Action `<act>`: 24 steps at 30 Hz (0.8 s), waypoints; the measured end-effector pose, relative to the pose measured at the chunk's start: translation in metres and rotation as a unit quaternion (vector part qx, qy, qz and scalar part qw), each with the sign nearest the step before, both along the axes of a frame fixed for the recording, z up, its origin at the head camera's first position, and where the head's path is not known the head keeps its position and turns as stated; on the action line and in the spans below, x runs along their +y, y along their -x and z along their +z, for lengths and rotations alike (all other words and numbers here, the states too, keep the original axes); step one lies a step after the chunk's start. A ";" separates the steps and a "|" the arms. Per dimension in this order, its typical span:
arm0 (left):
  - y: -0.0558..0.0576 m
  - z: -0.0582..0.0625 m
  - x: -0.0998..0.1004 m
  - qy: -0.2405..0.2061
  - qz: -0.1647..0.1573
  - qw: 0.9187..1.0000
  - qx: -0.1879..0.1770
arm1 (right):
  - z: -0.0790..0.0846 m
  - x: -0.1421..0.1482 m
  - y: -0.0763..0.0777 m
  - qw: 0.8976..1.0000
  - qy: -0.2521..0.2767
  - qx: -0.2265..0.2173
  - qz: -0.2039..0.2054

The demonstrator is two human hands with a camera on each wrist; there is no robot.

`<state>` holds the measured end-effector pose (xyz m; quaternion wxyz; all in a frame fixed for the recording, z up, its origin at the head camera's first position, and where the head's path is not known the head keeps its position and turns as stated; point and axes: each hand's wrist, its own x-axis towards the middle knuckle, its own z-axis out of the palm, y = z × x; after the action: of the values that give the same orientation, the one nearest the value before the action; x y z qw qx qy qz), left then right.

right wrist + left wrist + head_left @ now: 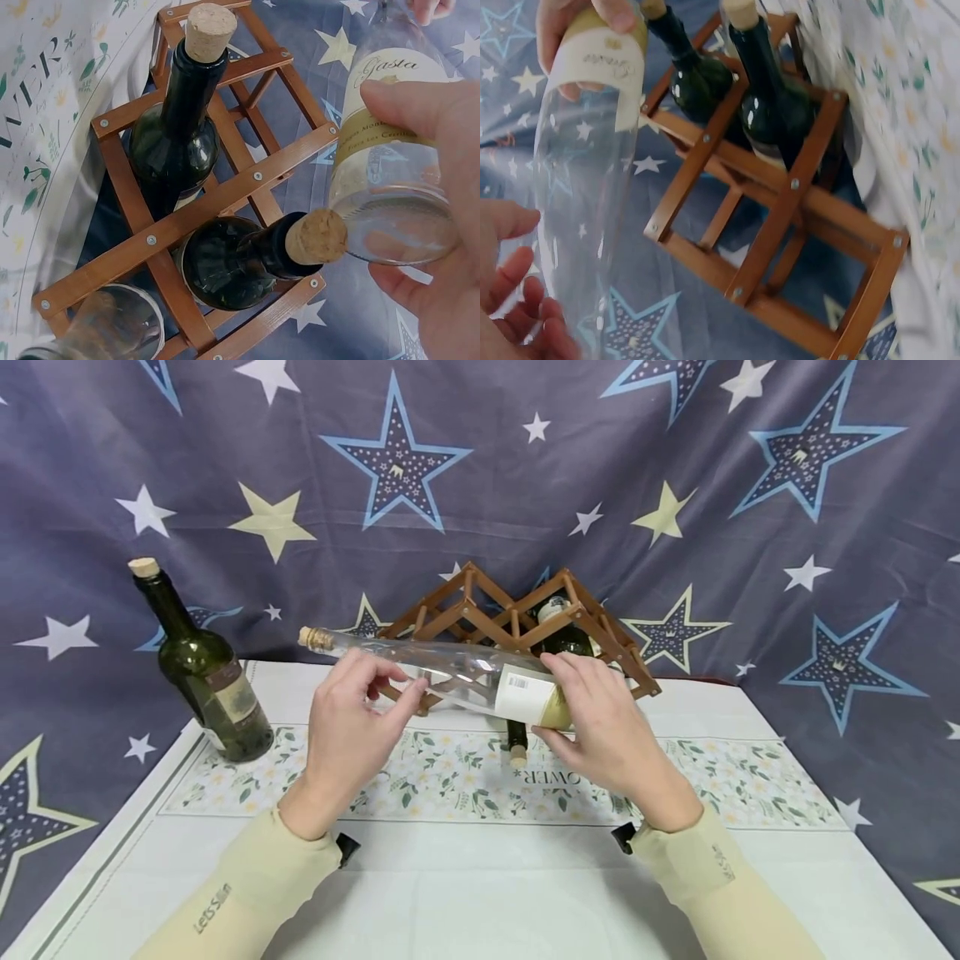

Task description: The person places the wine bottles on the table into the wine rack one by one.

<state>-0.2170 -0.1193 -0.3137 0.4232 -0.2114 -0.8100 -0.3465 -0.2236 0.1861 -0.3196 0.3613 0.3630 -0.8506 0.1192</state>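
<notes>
A clear glass wine bottle (457, 664) with a cork and a cream-and-gold label lies roughly level in the air before the wooden rack. My right hand (600, 727) grips it near the base, thumb on the label side in the right wrist view. Beside the bottle's neck end is my left hand (356, 718), its fingers loosely bent and the thumb apart from them; in the left wrist view the fingertips (526, 262) lie close alongside the glass. Whether they touch it is hard to tell. The folding wine rack (487, 618) holds dark green corked bottles (176, 142).
At the left of the table stands a dark green corked wine bottle (217, 685). A clear bottle (120, 322) also sits in the rack. A floral runner (450, 785) crosses the white tablecloth (480, 885); a star-patterned curtain (480, 468) hangs right behind.
</notes>
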 end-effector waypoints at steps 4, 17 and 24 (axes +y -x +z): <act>0.004 0.004 -0.004 0.095 0.001 0.992 0.078 | 0.000 0.001 0.000 1.000 -0.007 -0.001 0.002; 0.013 -0.005 -0.015 0.271 -0.008 0.961 0.053 | 0.001 0.000 0.000 0.999 -0.045 -0.023 0.016; 0.012 -0.005 -0.021 0.302 -0.014 0.953 0.010 | 0.000 0.000 0.000 0.998 -0.062 -0.026 0.019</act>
<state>-0.2286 -0.1402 -0.3189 0.3430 -0.3437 -0.8696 -0.0898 -0.2241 0.1861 -0.3197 0.3134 0.3973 -0.8586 0.0824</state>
